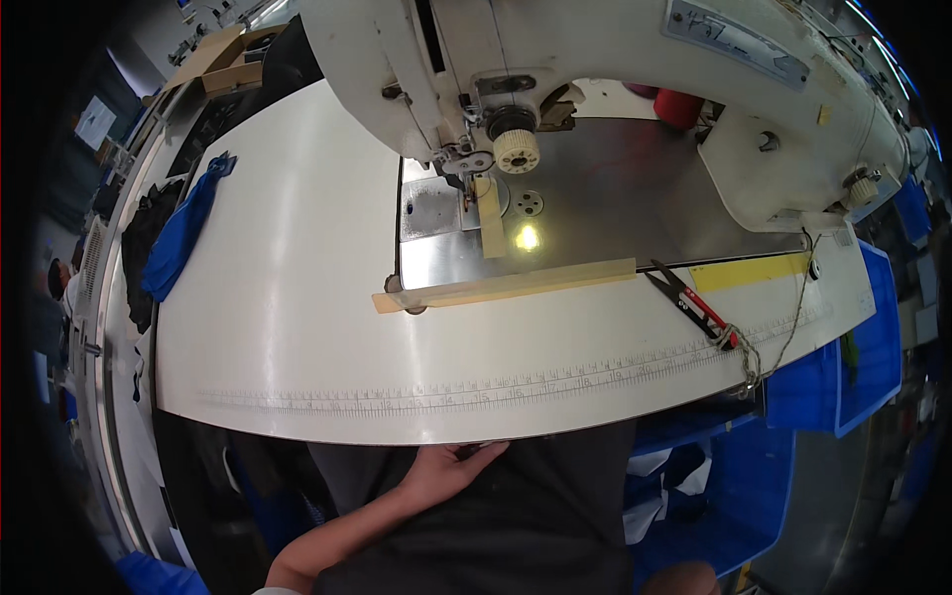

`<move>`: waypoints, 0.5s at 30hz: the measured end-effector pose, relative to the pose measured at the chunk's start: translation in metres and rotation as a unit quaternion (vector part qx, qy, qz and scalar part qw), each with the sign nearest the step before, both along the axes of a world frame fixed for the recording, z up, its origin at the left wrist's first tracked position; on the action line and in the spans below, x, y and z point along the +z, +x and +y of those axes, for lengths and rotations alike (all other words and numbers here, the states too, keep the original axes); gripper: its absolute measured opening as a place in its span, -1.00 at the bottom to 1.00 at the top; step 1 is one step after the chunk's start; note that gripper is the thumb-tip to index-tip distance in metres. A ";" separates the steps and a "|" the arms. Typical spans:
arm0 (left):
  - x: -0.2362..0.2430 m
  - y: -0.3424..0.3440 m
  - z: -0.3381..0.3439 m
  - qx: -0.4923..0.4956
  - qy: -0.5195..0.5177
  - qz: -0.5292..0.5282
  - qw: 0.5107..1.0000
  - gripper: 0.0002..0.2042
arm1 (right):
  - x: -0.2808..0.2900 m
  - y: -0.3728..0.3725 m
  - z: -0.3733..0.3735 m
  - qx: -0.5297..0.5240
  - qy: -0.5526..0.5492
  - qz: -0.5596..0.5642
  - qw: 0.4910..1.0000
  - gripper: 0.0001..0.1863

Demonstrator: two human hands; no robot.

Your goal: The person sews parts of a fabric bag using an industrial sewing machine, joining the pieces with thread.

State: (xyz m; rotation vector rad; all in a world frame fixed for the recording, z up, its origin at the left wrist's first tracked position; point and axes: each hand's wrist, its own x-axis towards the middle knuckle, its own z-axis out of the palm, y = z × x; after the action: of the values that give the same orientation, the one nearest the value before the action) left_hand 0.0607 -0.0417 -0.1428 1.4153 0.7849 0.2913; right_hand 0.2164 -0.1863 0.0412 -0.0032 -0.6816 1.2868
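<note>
Left hand (446, 476) at front edge of bench (268, 307), fingertips hidden, grip cannot be told | right hand not seen | sewing machine (605, 35) holds no cloth | blue cloth (188, 233) lies far left | done/left: unclear

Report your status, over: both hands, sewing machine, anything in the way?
Left hand at front edge of tabletop, grip unclear; right hand not visible. Sewing machine: beige tape strip beside presser foot. Corded thread snips lying on tabletop, right of presser foot.
</note>
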 end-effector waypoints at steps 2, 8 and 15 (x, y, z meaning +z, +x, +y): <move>-0.004 0.009 -0.003 -0.028 0.047 -0.001 0.999 -0.82 | -0.004 -0.001 0.005 -0.005 0.016 -0.010 1.000 -0.91; -0.025 0.040 -0.007 -0.232 0.247 0.109 0.934 -0.76 | -0.009 0.004 0.011 -0.036 0.047 -0.076 0.995 -0.86; -0.068 0.042 -0.006 -0.172 0.376 0.067 0.908 -0.70 | -0.067 0.003 -0.019 -0.324 -0.212 -0.173 0.906 -0.84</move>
State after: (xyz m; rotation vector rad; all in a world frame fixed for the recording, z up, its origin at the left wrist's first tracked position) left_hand 0.1025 -0.0479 -0.2106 2.2915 0.5258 0.2296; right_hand 0.2198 -0.2052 -0.0260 -0.7734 -0.6113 0.7615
